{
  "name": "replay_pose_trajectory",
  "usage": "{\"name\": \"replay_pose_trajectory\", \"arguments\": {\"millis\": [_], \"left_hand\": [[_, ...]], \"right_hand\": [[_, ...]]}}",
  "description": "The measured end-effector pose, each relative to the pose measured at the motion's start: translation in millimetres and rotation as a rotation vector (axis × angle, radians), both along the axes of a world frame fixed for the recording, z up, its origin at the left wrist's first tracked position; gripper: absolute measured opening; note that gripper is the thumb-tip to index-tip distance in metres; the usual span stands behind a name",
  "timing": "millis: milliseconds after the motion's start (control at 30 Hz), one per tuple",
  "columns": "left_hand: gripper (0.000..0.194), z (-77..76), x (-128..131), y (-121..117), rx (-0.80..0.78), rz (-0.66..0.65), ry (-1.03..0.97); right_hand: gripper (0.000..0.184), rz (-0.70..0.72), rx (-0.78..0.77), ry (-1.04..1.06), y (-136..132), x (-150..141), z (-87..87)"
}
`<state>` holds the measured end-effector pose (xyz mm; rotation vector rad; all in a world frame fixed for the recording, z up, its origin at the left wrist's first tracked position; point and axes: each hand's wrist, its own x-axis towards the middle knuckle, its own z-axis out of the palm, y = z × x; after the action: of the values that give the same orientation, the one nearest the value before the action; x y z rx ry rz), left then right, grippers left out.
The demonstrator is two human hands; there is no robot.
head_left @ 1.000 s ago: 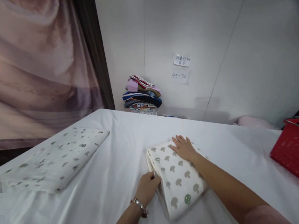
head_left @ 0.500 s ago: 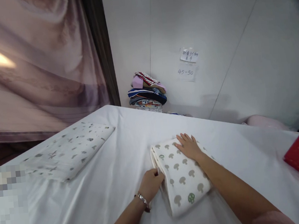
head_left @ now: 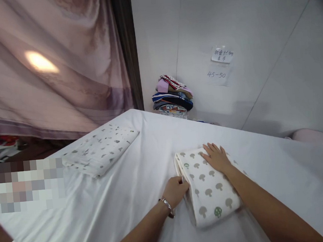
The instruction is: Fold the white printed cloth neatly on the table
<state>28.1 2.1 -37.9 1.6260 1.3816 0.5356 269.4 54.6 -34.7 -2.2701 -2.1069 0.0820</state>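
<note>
A folded white cloth [head_left: 209, 194] printed with grey-brown and green mushrooms lies in front of me on a white-covered table [head_left: 153, 152]. My left hand [head_left: 176, 191], with a silver bracelet at the wrist, pinches the cloth's layered left edge, where thumb and fingers are closed. On the cloth's upper right part, my right hand [head_left: 217, 157] rests flat with the fingers spread. To the left lies another folded white cloth [head_left: 104, 150] with small dark prints, apart from both hands.
A stack of folded fabrics [head_left: 173, 97] rises behind the table's far edge, against a grey wall [head_left: 255, 33] with paper notes [head_left: 219, 67]. A pinkish curtain [head_left: 62, 88] hangs at the left. A pale pink rounded thing [head_left: 312, 138] shows beyond the right edge.
The view has turned left, so everything sits further right in the picture and the red object at the right is nearly out of view. Both hands keep their places on the mushroom cloth.
</note>
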Motion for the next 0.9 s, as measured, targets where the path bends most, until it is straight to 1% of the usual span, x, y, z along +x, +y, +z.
{"name": "replay_pose_trajectory", "arguments": {"millis": [100,167,233,300,367,467,567,667,733,900], "left_hand": [[0.016,0.9,0,0,-0.001,0.005,0.003],[0.016,2.6,1,0,-0.011,0.012,0.005],[0.017,4.5,1,-1,-0.022,0.015,0.017],[0.017,5.6,1,-1,-0.021,0.015,0.014],[0.018,5.6,1,-1,-0.01,0.009,0.007],[0.019,3.9,1,-1,0.002,-0.001,0.007],[0.02,1.7,2,1,-0.008,0.0,0.016],[0.019,0.1,3,5,-0.022,-0.009,0.022],[0.018,-0.9,3,7,-0.037,-0.02,-0.004],[0.017,-2.5,3,9,-0.065,-0.032,-0.076]], "right_hand": [[0.061,0.001,-0.004,-0.011,1,1,-0.5],[0.06,-0.005,-0.024,-0.014,2,2,2.8],[0.06,-0.019,-0.06,-0.001,3,1,10.0],[0.061,-0.02,-0.068,0.021,-1,-5,19.8],[0.059,0.03,-0.041,0.053,-9,-21,29.0],[0.054,0.215,-0.025,0.192,-28,-58,35.7],[0.052,0.356,-0.024,0.355,-42,-95,32.8],[0.051,0.378,-0.042,0.405,-42,-117,27.0],[0.052,0.371,-0.062,0.403,-38,-121,24.0],[0.054,0.381,-0.071,0.414,-32,-117,20.7]]}}
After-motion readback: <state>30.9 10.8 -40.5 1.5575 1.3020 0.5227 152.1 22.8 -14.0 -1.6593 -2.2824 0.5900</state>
